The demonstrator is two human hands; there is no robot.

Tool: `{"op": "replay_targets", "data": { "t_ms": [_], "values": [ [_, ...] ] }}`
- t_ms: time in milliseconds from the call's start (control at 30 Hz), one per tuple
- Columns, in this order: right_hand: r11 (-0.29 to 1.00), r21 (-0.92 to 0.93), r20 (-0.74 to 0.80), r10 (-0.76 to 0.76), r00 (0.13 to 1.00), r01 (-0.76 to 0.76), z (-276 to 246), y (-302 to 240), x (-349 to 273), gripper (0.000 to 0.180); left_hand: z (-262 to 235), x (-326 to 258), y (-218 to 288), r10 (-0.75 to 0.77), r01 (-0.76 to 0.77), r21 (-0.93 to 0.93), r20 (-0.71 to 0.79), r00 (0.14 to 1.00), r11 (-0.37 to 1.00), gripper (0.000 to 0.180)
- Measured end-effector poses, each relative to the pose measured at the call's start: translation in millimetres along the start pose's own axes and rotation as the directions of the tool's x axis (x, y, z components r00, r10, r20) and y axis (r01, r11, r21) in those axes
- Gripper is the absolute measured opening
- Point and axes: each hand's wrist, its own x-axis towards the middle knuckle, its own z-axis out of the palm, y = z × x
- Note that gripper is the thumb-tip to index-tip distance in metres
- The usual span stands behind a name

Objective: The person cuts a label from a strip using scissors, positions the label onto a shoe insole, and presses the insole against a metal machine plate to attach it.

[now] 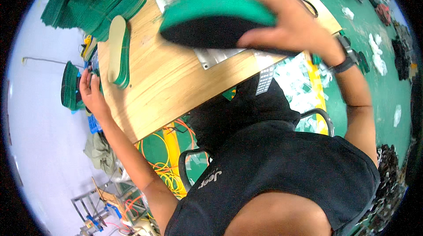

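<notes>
Over the table's far right part, my right hand grips a green and black insole. The thumb presses its black face and the fingers lie along the green side; motion blurs both, and I cannot tell whether it is one piece or more. My left hand reaches past the table's left edge, fingers stretched and slightly apart, beside a bundle of green insoles. Whether the fingertips touch that bundle is unclear. A small pile of insoles with a beige top piece lies on the table nearby.
Tall stacks of green insoles stand at the wooden table's far left. A metal plate lies under the held insole. Scissors rest at the far right. Hoses and white scraps cover parts of the floor.
</notes>
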Motion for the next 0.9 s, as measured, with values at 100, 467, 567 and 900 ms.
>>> {"op": "replay_targets", "data": {
  "t_ms": [100, 467, 567, 900],
  "values": [
    [0.974, -0.137, -0.338, 0.123, 0.933, -0.178, -59, 33, -16, 0.04, -36, 41, -31, -0.23, 0.241, 0.212, -0.073, 0.97, 0.947, 0.048],
    [0.579, -0.44, -0.412, 0.549, 0.727, -0.687, -64, 235, -53, 0.046, 29, 65, -43, -0.488, 0.313, 0.474, 0.308, 0.817, 0.823, 0.062],
    [0.633, -0.508, -0.342, 0.474, 0.811, -0.584, -52, 232, -55, 0.048, 35, 71, -49, -0.516, 0.287, 0.545, 0.33, 0.791, 0.788, 0.067],
    [0.698, -0.097, -0.202, 0.684, 0.701, -0.709, -75, 195, -9, 0.051, 34, 79, -43, -0.615, 0.327, 0.637, 0.298, 0.73, 0.698, 0.071]
  ]
}}
